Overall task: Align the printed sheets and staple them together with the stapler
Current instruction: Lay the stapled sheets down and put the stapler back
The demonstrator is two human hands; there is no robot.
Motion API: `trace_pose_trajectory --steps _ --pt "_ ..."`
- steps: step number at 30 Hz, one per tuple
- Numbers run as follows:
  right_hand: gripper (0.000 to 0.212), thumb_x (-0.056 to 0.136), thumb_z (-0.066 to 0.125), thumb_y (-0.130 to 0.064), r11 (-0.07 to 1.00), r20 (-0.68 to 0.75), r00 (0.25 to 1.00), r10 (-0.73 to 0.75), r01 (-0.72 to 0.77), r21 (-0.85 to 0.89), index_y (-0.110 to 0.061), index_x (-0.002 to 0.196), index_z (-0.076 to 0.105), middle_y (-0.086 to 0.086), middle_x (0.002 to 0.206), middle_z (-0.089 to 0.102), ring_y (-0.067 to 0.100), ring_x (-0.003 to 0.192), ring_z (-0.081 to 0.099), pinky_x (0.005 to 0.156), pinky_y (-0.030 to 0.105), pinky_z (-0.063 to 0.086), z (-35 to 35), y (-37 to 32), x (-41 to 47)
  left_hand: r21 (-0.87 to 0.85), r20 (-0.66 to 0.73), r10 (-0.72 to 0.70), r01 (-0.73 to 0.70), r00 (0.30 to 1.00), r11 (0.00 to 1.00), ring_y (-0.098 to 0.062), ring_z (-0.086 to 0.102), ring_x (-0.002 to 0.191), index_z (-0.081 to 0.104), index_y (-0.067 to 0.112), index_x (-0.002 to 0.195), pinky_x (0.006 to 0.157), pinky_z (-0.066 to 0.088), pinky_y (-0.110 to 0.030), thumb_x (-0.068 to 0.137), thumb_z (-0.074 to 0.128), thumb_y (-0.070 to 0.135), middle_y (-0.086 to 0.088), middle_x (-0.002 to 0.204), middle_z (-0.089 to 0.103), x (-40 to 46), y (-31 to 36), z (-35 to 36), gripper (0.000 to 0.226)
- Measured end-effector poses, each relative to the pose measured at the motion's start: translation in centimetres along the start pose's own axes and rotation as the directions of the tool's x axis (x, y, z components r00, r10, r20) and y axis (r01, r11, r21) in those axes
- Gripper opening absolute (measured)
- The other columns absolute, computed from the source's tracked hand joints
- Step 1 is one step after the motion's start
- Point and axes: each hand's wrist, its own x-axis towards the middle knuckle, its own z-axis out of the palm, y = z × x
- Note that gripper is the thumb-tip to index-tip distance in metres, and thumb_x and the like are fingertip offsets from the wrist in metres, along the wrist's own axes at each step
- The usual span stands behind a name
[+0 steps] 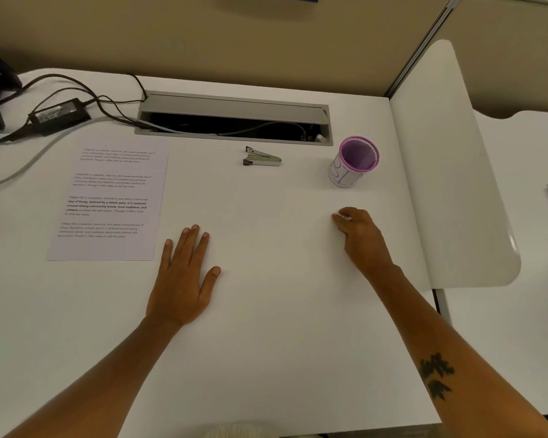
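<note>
A printed sheet (111, 200) lies flat on the white desk at the left, its text facing me; I cannot tell whether more sheets lie under it. A small metal stapler (261, 157) rests at the far middle, just in front of the cable slot. My left hand (184, 276) lies flat on the desk, palm down, fingers spread, just right of the sheet's lower corner and holding nothing. My right hand (359, 235) rests further right with its fingers curled; something small and white shows at the fingertips, too unclear to name.
An open cable slot (234, 116) runs along the back of the desk. A purple mesh pen cup (355, 161) stands at the back right. A black power adapter (59, 115) with cables lies back left. A white divider panel (450, 172) bounds the right side.
</note>
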Motion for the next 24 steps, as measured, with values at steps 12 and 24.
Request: trace_pose_trajectory --steps 12,24 --pt "0.036 0.066 0.067 0.03 0.975 -0.11 0.982 -0.152 0.131 -0.18 0.009 0.094 0.075 0.02 0.083 0.071 0.039 0.075 0.065 0.056 0.041 0.059 -0.3 -0.8 0.6 0.007 0.004 -0.009 0.009 1.0 1.0 -0.021 0.003 0.168 0.018 0.015 0.169 0.136 0.01 -0.054 0.108 0.031 0.052 -0.006 0.18 0.009 0.0 -0.1 0.1 0.074" --pt "0.02 0.086 0.069 0.01 0.798 -0.164 0.835 0.525 -0.416 0.435 -0.005 0.094 0.08 0.013 0.098 0.079 0.025 0.087 0.074 0.082 0.026 0.056 -1.6 -2.6 1.4 0.003 0.008 -0.011 0.011 1.0 1.0 -0.021 0.002 0.168 0.017 0.015 0.17 0.136 0.009 -0.053 0.108 0.032 0.053 -0.005 0.18 0.008 0.0 -0.1 0.0 0.074"
